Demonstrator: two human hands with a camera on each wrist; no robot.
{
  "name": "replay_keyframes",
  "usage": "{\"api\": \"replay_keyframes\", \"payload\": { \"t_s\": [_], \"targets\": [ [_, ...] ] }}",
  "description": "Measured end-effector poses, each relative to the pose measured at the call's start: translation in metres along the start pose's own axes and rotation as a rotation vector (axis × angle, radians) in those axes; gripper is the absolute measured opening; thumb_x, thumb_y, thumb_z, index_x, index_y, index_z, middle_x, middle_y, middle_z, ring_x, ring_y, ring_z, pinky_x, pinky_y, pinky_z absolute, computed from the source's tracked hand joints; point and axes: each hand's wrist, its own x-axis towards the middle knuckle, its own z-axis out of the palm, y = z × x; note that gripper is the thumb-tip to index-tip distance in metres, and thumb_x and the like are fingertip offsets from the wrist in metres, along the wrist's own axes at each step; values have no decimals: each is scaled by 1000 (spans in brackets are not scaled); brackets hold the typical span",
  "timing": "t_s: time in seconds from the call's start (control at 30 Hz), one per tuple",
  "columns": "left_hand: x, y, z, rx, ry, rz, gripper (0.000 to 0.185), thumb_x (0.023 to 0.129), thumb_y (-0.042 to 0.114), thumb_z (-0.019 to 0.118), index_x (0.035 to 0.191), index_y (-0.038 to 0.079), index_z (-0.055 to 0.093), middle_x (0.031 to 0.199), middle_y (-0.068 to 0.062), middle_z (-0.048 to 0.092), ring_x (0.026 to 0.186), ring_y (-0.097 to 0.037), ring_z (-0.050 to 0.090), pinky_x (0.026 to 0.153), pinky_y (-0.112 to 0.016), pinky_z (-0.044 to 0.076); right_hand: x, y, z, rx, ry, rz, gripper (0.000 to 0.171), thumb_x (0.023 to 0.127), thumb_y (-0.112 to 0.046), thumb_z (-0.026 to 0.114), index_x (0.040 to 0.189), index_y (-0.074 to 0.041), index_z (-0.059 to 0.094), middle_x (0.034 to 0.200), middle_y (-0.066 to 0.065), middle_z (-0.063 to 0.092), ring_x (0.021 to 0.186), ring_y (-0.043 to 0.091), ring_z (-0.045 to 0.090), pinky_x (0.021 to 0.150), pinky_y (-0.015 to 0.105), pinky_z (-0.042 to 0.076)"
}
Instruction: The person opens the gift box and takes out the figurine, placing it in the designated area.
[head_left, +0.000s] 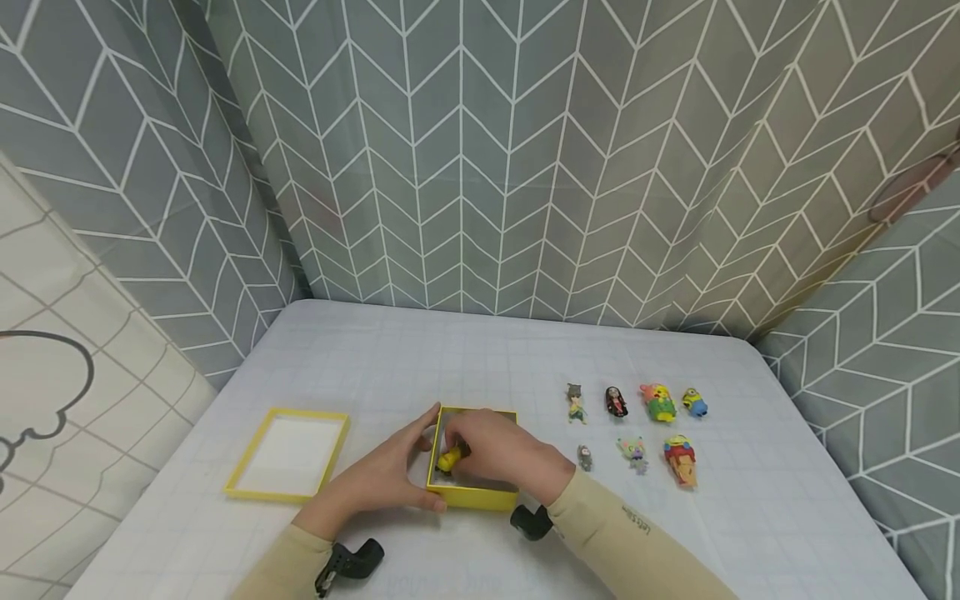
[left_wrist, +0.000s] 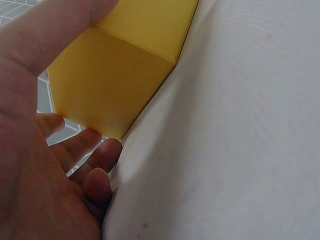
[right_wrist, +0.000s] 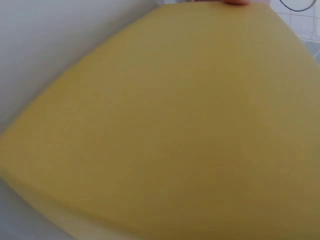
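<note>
A yellow open-topped box (head_left: 474, 498) stands on the table in the head view. My left hand (head_left: 390, 468) grips it at the left, thumb along the near wall and fingertips on the left side. The left wrist view shows that hand (left_wrist: 55, 150) spread around the yellow box (left_wrist: 110, 80). My right hand (head_left: 495, 450) reaches inside and pinches a small yellow toy figure (head_left: 449, 459) near the box's left wall; the fingertips are partly hidden. In the right wrist view the yellow box wall (right_wrist: 175, 120) fills most of the picture.
A yellow-rimmed lid (head_left: 288, 455) lies left of the box, its white inside facing up. Several toy figures stand or lie to the right, including a minion (head_left: 694, 402), a dark-haired doll (head_left: 616, 402) and a red-and-tan toy (head_left: 680, 461). A patterned curtain (head_left: 487, 167) hangs behind the table.
</note>
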Motion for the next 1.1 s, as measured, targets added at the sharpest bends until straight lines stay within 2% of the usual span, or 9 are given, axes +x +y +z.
{"api": "replay_keyframes", "payload": {
  "t_s": [0.2, 0.33, 0.43, 0.57, 0.7, 0.8, 0.93, 1.1],
  "targets": [
    [0, 0, 0, -3, -4, -2, 135, 55, 63, 89, 160, 27, 11, 155, 4, 31, 124, -14, 46, 108, -49, 34, -1, 0, -6, -13, -37, 22, 24, 92, -21, 72, 115, -17, 67, 98, -8, 67, 78, 4, 57, 70, 22, 49],
    [0, -1, 0, -8, -3, 3, 136, 55, 63, 89, 160, 28, 11, 155, 6, 30, 124, -13, 46, 108, -49, 33, 1, -2, -5, -92, -63, 35, 33, 96, -19, 66, 129, -15, 63, 116, -4, 67, 94, 5, 61, 83, 26, 50],
    [0, -1, -1, -9, -5, 2, 136, 55, 64, 89, 160, 28, 11, 156, 6, 30, 124, -13, 46, 108, -49, 33, 1, -3, -4, -127, -73, 41, 33, 97, -17, 65, 130, -14, 64, 123, -3, 65, 106, 8, 61, 91, 28, 49],
    [1, -1, -1, -12, -8, 4, 135, 55, 63, 89, 160, 28, 11, 157, 5, 28, 124, -13, 46, 108, -50, 34, 1, -3, -6, -117, -98, 50, 33, 95, -13, 64, 128, -15, 66, 122, -3, 66, 104, 8, 61, 90, 28, 50],
    [1, 0, -1, -8, -7, 9, 135, 55, 64, 89, 160, 28, 11, 157, 6, 28, 124, -13, 46, 107, -49, 34, 1, -3, -11, -93, -164, 55, 49, 87, -8, 71, 134, -17, 61, 118, -4, 66, 98, 7, 60, 84, 28, 51],
    [1, 0, -1, -7, -7, 13, 136, 55, 64, 89, 160, 28, 11, 157, 6, 28, 124, -13, 46, 107, -49, 35, 0, -2, -11, -95, -203, 23, 57, 80, -7, 77, 134, -18, 62, 107, -6, 67, 91, 6, 59, 78, 26, 51],
    [1, 1, -1, -4, -5, 16, 136, 55, 64, 89, 160, 28, 11, 157, 7, 28, 124, -13, 46, 108, -48, 34, 1, -3, -6, -119, -196, -28, 52, 79, -10, 81, 128, -18, 66, 95, -11, 66, 80, 4, 56, 74, 22, 49],
    [0, 1, -1, -5, -5, 12, 136, 55, 64, 89, 160, 28, 11, 156, 7, 29, 123, -12, 46, 108, -49, 34, 2, -5, -1, -146, -174, -38, 39, 79, -16, 83, 117, -18, 71, 87, -13, 65, 74, 3, 55, 73, 22, 49]
  ]
}}
